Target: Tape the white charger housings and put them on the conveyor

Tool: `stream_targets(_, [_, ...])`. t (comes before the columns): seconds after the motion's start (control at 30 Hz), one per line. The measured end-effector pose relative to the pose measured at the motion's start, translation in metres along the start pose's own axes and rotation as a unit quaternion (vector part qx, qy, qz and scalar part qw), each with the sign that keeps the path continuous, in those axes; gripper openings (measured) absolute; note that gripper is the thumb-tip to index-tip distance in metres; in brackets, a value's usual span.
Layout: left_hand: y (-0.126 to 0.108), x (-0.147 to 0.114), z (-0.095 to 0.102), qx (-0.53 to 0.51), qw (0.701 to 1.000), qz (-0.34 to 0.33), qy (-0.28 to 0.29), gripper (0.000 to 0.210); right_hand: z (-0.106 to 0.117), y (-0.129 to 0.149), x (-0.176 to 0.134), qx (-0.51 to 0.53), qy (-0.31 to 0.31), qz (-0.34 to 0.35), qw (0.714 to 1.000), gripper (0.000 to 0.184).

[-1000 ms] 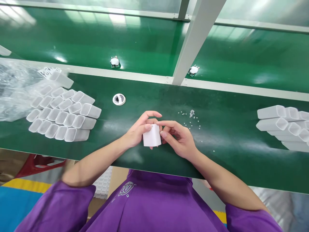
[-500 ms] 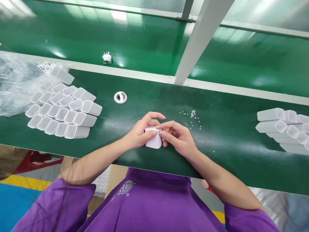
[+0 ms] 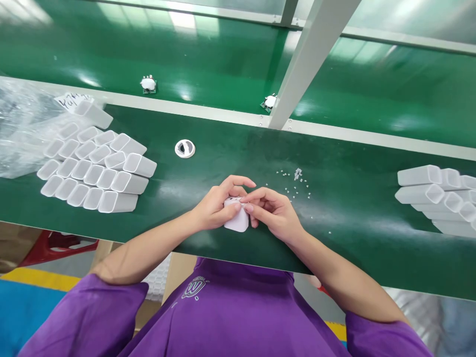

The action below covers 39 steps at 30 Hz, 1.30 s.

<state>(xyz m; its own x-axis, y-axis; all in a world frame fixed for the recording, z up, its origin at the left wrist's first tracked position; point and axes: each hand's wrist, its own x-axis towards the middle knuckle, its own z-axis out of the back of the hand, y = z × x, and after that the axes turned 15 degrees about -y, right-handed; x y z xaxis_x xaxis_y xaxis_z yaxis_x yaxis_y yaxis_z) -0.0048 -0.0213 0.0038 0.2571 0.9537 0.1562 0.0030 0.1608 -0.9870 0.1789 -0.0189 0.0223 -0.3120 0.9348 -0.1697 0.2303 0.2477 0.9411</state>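
A white rounded plastic housing [image 3: 237, 222] is gripped in my left hand [image 3: 217, 206], thumb on its near face and fingers behind it. Its top end has small dark openings and faces away from me. My right hand [image 3: 273, 210] pinches thumb and forefinger together at the housing's upper right corner. Whatever sits between those fingertips is too small to make out. Beyond my right hand, tiny clear pieces [image 3: 298, 174] lie in a small heap and scattered on the green table [image 3: 230, 144].
White tube-shaped housings [image 3: 119, 202] are stacked at left beside clear plastic bags [image 3: 26, 129]; more housings [image 3: 418, 194] lie at right. A round white-and-black disc [image 3: 185, 148] lies farther back. Small circuit assemblies [image 3: 149, 85] sit on the green belt [image 3: 223, 64] behind a rail. A slanted post [image 3: 312, 59] rises there.
The circuit assembly on the back belt has shifted left, and a second one has appeared beside the post. My hands stay nearly in place; the housing has tilted slightly.
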Motion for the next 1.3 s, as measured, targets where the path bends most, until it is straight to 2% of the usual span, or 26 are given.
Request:
stream_targets(0.13, [0.0001,0.0003,-0.0013,-0.012,1.0,0.004,0.002,0.041,0.0002,-0.0011,0.0001,0.013,0.01,0.007,1.0,0.009])
stream_targets(0.33, [0.0033,-0.0004,-0.0017,-0.051,0.999,0.014,0.002,0.042,0.0012,-0.0017,-0.0003,0.0,0.005,-0.013,1.0,0.017])
stream_targets(0.7, [0.0041,-0.0021,-0.0003,-0.067,0.997,0.03,0.011,0.043,0.0019,-0.0032,-0.0002,0.025,0.018,-0.02,0.999,0.015])
stream_targets(0.9, [0.0013,-0.001,-0.0012,-0.054,0.998,0.028,0.008,0.041,0.0017,-0.0021,0.0,0.017,0.014,-0.019,1.0,0.018])
stream_targets(1.13, [0.0023,0.0001,0.0001,-0.021,1.0,-0.01,0.016,0.041,0.0008,-0.0034,0.0,0.028,0.013,-0.01,0.999,0.013])
stream_targets(1.3, [0.0013,-0.0006,-0.0005,-0.004,1.0,0.0,0.017,0.042,0.0009,-0.0034,0.0,0.017,0.007,-0.018,1.0,0.018])
